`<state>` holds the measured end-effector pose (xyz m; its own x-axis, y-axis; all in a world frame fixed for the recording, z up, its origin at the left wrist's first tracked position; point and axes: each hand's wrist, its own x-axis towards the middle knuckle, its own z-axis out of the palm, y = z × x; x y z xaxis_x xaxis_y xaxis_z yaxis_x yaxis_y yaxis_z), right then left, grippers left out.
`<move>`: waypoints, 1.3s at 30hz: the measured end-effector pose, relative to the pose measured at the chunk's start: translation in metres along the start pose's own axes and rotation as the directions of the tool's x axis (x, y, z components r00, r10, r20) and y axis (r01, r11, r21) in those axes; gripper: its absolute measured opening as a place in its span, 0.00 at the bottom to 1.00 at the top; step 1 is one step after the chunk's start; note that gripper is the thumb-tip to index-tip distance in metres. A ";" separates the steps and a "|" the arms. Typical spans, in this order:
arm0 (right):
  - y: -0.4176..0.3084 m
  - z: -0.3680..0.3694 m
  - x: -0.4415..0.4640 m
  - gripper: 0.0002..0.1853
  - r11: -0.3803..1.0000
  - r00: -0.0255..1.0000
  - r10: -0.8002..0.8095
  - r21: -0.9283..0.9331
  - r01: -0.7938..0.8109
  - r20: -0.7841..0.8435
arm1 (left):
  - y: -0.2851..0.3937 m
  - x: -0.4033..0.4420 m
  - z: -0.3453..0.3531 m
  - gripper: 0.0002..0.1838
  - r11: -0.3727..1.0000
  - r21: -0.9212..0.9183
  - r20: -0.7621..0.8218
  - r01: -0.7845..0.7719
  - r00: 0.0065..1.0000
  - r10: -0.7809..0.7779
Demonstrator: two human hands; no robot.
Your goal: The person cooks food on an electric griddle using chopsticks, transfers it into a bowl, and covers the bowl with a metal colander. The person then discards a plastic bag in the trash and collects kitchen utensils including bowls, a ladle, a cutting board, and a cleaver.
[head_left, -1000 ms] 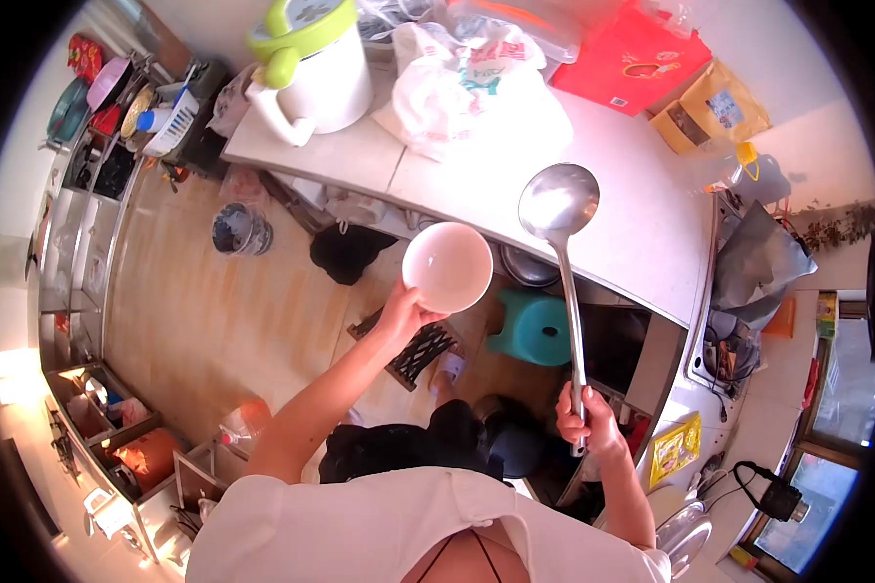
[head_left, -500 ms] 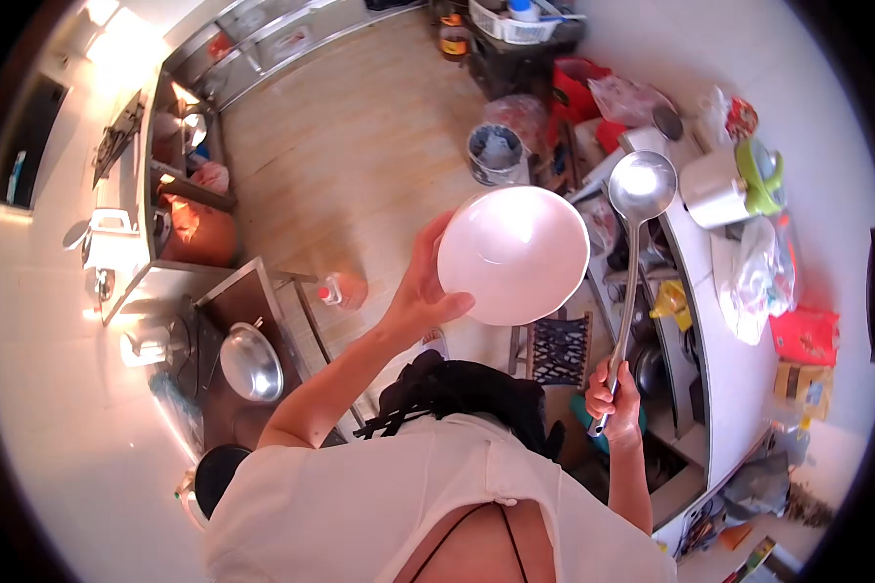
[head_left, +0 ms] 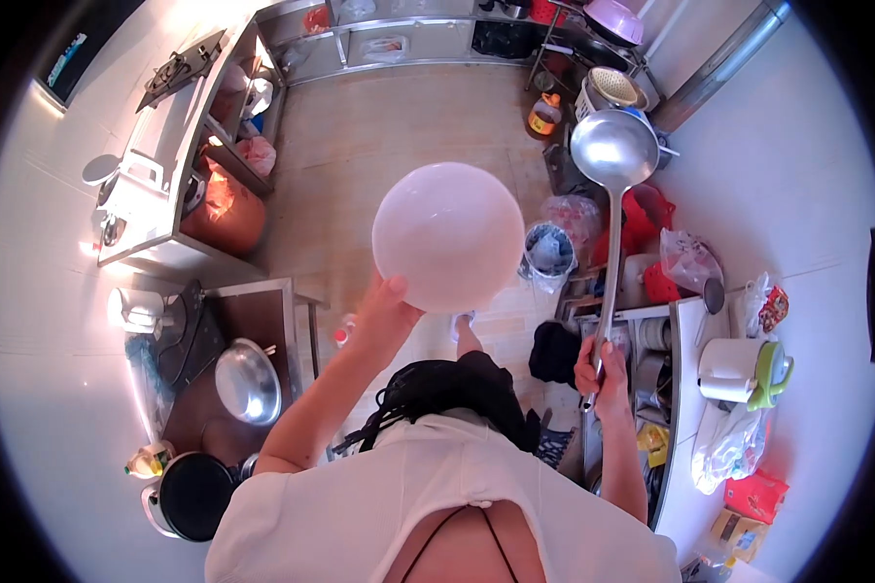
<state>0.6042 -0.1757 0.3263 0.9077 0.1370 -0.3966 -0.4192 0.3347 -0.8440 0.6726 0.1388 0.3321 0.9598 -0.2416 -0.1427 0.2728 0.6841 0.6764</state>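
A white bowl [head_left: 448, 238] is held out in front of me, its smooth inside facing up and nothing seen in it. My left hand [head_left: 387, 321] grips its lower left rim, the thumb over the edge and the other fingers hidden behind the bowl. To the right, a long metal ladle [head_left: 613, 155] stands nearly upright with its round head at the far end. My right hand [head_left: 603, 377] is wrapped around the ladle's handle close to its lower end. Bowl and ladle are apart.
On the left, a metal basin [head_left: 248, 382] sits on a brown table near a black pan [head_left: 196, 497]. A gas stove [head_left: 180, 70] is farther up. Along the right, a counter carries a white and green kettle [head_left: 744, 373]. A lined bucket [head_left: 549, 251] stands on the floor ahead.
My view has shifted forward into the room, and a foot shows stepping ahead. The bowl has moved left in view, the ladle slightly left and up. Both hands keep their hold.
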 end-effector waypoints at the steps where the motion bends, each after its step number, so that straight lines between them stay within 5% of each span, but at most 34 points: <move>1: -0.006 -0.002 0.022 0.22 1.000 0.999 -0.003 -0.002 0.003 0.045 | 0.002 0.019 -0.002 0.46 0.998 0.039 -0.048 -0.039 0.998 0.041; 5: -0.039 -0.009 0.123 0.19 0.992 0.992 -0.045 -0.108 0.059 0.120 | 0.022 0.109 -0.021 0.38 0.998 -0.016 -0.112 0.061 0.992 -0.062; 8: -0.085 -0.004 0.206 0.13 0.937 0.987 -0.156 -0.310 0.159 0.034 | 0.034 0.175 -0.049 0.34 0.991 -0.061 -0.248 0.119 0.960 -0.131; 12: -0.143 0.010 0.320 0.14 0.571 0.832 -0.547 -0.688 0.449 0.089 | 0.051 0.242 -0.099 0.31 0.994 -0.109 -0.515 0.029 0.853 -0.081; 14: -0.155 0.023 0.368 0.11 0.767 0.939 -0.340 -0.593 0.245 -0.051 | 0.054 0.257 -0.143 0.29 0.987 -0.156 -0.528 -0.043 0.848 -0.047; 15: -0.147 0.015 0.396 0.11 0.747 0.963 -0.257 -0.649 0.143 -0.085 | 0.058 0.264 -0.158 0.29 0.984 -0.159 -0.515 -0.083 0.857 -0.011; 20: -0.124 0.016 0.513 0.08 0.954 0.988 0.100 -0.271 -0.128 -0.113 | 0.094 0.344 -0.246 0.29 0.986 -0.142 -0.580 -0.082 0.814 -0.016; 22: -0.142 0.032 0.553 0.07 0.971 0.971 0.216 -0.087 -0.224 -0.101 | 0.123 0.408 -0.271 0.30 0.996 -0.065 -0.674 -0.068 0.739 0.006; 25: -0.171 0.041 0.612 0.09 0.932 0.954 0.297 0.231 -0.279 -0.042 | 0.166 0.527 -0.266 0.27 1.000 -0.014 -0.638 0.001 0.770 -0.009; 27: -0.197 0.049 0.652 0.12 0.902 0.956 0.286 0.354 -0.246 -0.062 | 0.192 0.608 -0.257 0.26 0.996 0.036 -0.532 0.083 0.845 -0.051; 30: -0.187 0.024 0.695 0.15 0.974 0.895 0.217 0.031 -0.223 -0.389 | 0.220 0.710 -0.214 0.27 0.969 0.142 -0.423 0.201 0.897 -0.124; 35: -0.201 -0.021 0.765 0.14 0.764 0.887 0.353 0.639 -0.089 -0.298 | 0.196 0.855 -0.175 0.29 0.899 0.189 -0.293 0.394 0.897 -0.332; 39: -0.253 -0.131 0.918 0.11 0.568 0.941 0.163 0.808 0.155 -0.296 | 0.149 0.975 -0.134 0.30 0.797 0.225 -0.267 0.561 0.822 -0.503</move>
<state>1.5415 -0.2567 0.1280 0.7810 -0.0920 -0.6177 -0.0831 0.9650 -0.2487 1.6582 0.0971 0.1973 0.6692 -0.3588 -0.6508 0.7409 0.2548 0.6214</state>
